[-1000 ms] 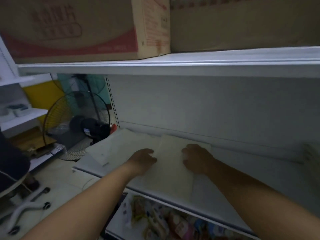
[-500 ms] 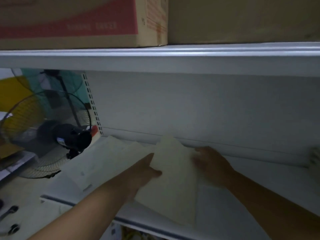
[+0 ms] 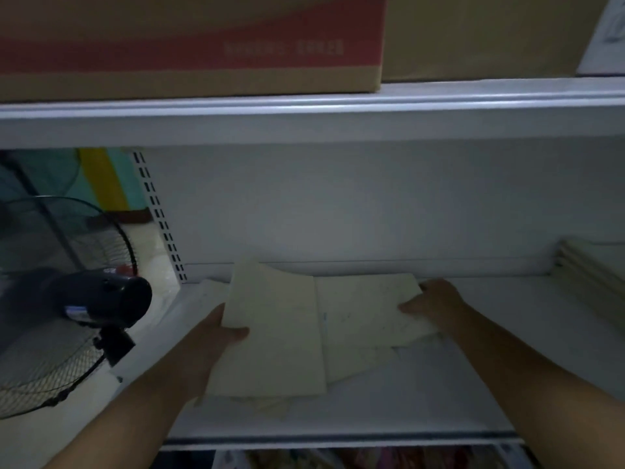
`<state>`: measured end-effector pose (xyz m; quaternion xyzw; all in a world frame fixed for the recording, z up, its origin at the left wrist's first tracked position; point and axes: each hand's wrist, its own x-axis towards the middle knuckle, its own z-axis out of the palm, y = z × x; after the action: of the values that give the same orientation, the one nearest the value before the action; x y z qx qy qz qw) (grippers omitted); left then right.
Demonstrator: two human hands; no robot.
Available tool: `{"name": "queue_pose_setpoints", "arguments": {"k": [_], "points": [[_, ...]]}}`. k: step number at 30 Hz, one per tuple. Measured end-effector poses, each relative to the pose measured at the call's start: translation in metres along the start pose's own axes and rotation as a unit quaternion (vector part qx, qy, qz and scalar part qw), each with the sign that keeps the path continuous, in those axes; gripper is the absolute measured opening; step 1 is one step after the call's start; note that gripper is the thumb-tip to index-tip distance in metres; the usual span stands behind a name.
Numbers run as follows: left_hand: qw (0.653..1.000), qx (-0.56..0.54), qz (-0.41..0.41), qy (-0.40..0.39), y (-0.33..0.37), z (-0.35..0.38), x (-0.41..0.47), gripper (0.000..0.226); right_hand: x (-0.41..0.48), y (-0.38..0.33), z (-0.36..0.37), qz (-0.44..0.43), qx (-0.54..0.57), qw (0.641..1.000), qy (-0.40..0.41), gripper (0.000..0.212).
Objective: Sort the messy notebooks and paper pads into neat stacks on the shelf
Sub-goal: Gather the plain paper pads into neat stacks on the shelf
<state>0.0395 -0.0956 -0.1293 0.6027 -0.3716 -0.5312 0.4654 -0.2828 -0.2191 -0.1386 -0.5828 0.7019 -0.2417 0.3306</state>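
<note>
Pads — in both hands' grip

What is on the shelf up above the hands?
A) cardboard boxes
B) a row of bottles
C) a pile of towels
A: two cardboard boxes sit on the upper shelf, above the left hand and right hand holding the notebooks.

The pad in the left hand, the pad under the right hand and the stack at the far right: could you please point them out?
Left-hand pad (image 3: 270, 333), head view, cover's middle.
Right-hand pad (image 3: 365, 309), head view, top face.
Far-right stack (image 3: 592, 272), head view, top sheet.
</note>
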Motion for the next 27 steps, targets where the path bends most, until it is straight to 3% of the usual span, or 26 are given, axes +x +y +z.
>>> {"name": "queue_pose_setpoints", "arguments": {"k": [3,5,8,13,15,16,19,22,26,27], "points": [[1.000,-0.011,-0.006,-0.028,0.001,-0.013,-0.001,0.031,-0.009,0.004,-0.003,-0.045,0.071,0.995,0.052,0.034],[0.999,-0.014,-0.004,-0.032,0.000,-0.027,-0.001,0.028,-0.017,0.006,-0.010,-0.057,0.151,0.987,0.030,0.029],[0.999,-0.025,-0.008,-0.036,-0.004,-0.047,-0.002,0.031,-0.029,0.010,-0.014,-0.013,0.272,0.962,-0.035,0.027],[0.998,-0.050,-0.012,-0.027,-0.007,-0.078,-0.010,0.036,-0.046,0.001,-0.021,-0.034,0.345,0.938,-0.003,0.034],[0.999,-0.045,-0.012,-0.023,-0.008,-0.094,-0.014,0.045,-0.056,-0.009,-0.025,-0.042,0.361,0.931,-0.038,0.029],[0.999,-0.040,-0.010,-0.026,-0.009,-0.100,-0.016,0.051,-0.062,-0.016,-0.025,-0.046,0.363,0.927,-0.083,0.024],[0.999,-0.033,-0.006,-0.032,-0.012,-0.104,-0.026,0.057,-0.071,-0.043,-0.007,-0.061,0.291,0.936,-0.189,0.065],[0.997,-0.038,-0.014,-0.069,-0.015,-0.096,-0.034,0.057,-0.081,-0.086,0.032,-0.115,0.229,0.943,-0.211,0.033],[0.991,-0.048,-0.026,-0.125,-0.018,-0.088,-0.041,0.028,-0.096,-0.135,0.084,-0.182,0.086,0.960,-0.196,0.037],[0.988,-0.049,-0.026,-0.143,-0.020,-0.090,-0.043,0.033,-0.097,-0.142,0.092,-0.184,0.078,0.962,-0.188,0.037]]}}
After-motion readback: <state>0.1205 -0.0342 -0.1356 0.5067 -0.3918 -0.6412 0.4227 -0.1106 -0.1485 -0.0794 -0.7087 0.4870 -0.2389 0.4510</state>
